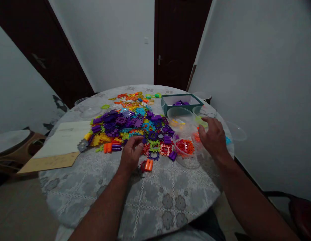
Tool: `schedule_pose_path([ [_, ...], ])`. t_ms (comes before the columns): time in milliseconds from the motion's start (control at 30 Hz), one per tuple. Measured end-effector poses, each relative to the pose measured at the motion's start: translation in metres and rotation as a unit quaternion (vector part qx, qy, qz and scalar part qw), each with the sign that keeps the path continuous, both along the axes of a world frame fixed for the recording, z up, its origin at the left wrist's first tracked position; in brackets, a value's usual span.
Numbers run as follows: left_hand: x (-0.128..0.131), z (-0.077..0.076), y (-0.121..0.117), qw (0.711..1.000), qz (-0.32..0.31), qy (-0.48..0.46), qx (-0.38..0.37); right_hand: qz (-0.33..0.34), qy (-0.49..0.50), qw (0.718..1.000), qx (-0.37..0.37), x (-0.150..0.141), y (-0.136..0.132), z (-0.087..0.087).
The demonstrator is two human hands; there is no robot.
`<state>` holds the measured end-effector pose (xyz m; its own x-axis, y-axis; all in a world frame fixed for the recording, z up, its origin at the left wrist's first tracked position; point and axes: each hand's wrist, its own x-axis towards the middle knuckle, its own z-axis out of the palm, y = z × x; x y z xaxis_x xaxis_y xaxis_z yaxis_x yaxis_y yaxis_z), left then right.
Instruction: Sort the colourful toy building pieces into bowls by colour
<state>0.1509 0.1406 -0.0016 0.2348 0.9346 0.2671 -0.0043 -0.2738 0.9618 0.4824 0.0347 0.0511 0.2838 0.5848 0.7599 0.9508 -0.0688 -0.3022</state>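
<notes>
Bench (135, 214) read as a dial, 12 o'clock at its far edge.

Left hand (132, 151): near dial centre, fingers half curled at the near edge of a heap of coloured plastic pieces (120, 122); whether it grips one, cannot tell. The heap spreads from its 10 to 1 o'clock, mostly purple. A green square frame (154, 146) and a pale red frame (166, 149) lie at its 3 o'clock; an orange piece (149, 165) at its 4 o'clock.

Right hand (213, 135): at 3 o'clock, fingers bent, orange pieces (196, 136) just beside the fingertips; grip cannot be made out. Toward its 9 o'clock, red pieces (184, 147) show within clear plastic.

Green box (167, 108): 1 o'clock, purple pieces (181, 103) inside. Eyeglasses (207, 113): 2 o'clock. Cream folder (62, 139): 9 o'clock, overhanging the edge.
</notes>
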Motion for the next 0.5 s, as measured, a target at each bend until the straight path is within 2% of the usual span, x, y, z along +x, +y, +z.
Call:
schedule_pose_path([
  [67,0.003,-0.001,-0.003,0.994,0.008,0.083,0.076,0.077,0.021,0.997,0.010,-0.036,-0.012,-0.004],
  [133,0.005,-0.002,-0.005,0.980,0.008,0.140,0.139,0.197,0.021,0.980,-0.036,-0.079,-0.028,-0.012],
  [200,0.007,-0.004,-0.005,0.967,0.010,0.175,0.182,0.255,-0.008,0.962,-0.096,-0.117,-0.044,-0.023],
  [267,0.007,-0.006,-0.004,0.959,0.021,0.190,0.207,0.261,-0.039,0.954,-0.144,-0.142,-0.053,-0.034],
  [333,0.006,-0.008,-0.002,0.954,0.035,0.197,0.223,0.254,-0.050,0.953,-0.161,-0.151,-0.056,-0.040],
  [500,0.002,-0.013,0.000,0.939,0.027,0.231,0.251,0.231,-0.044,0.960,-0.152,-0.137,-0.042,-0.036],
])
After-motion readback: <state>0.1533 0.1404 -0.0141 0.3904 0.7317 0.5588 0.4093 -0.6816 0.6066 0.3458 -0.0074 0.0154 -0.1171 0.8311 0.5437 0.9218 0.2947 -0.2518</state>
